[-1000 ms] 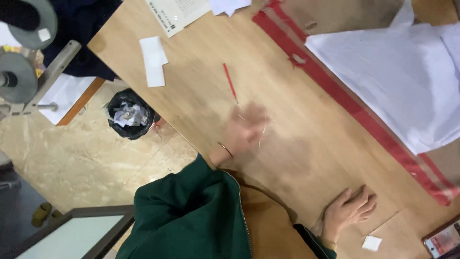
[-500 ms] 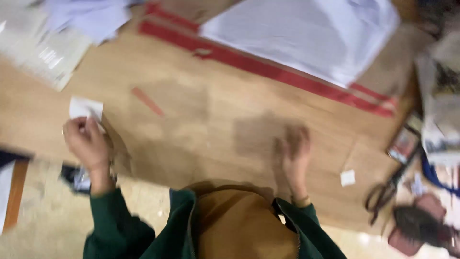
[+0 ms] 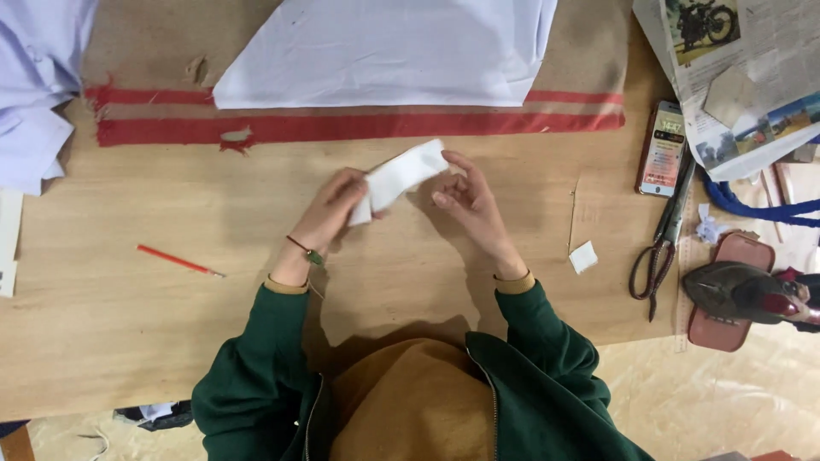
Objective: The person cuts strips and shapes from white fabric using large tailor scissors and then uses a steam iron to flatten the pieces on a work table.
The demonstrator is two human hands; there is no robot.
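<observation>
A small white strip of cloth (image 3: 399, 177) is held up over the wooden table (image 3: 154, 341) between both hands. My left hand (image 3: 329, 213) pinches its lower left end, and my right hand (image 3: 465, 201) has its fingertips at the upper right end. Both sleeves are dark green. Just beyond the hands lies a brown cloth with red stripes (image 3: 359, 126), and a large white fabric piece (image 3: 393, 51) rests on top of it.
A red pencil (image 3: 178, 260) lies at the left. To the right are a small white scrap (image 3: 583, 257), black scissors (image 3: 662, 248), a phone (image 3: 663, 147), newspaper (image 3: 743, 68), a blue strap (image 3: 752, 205) and an iron (image 3: 735, 290). Pale blue fabric (image 3: 34, 94) sits far left.
The view swung so the table now faces me squarely. My left hand brought the white piece from the left side to the middle, and my right hand came up to meet it.
</observation>
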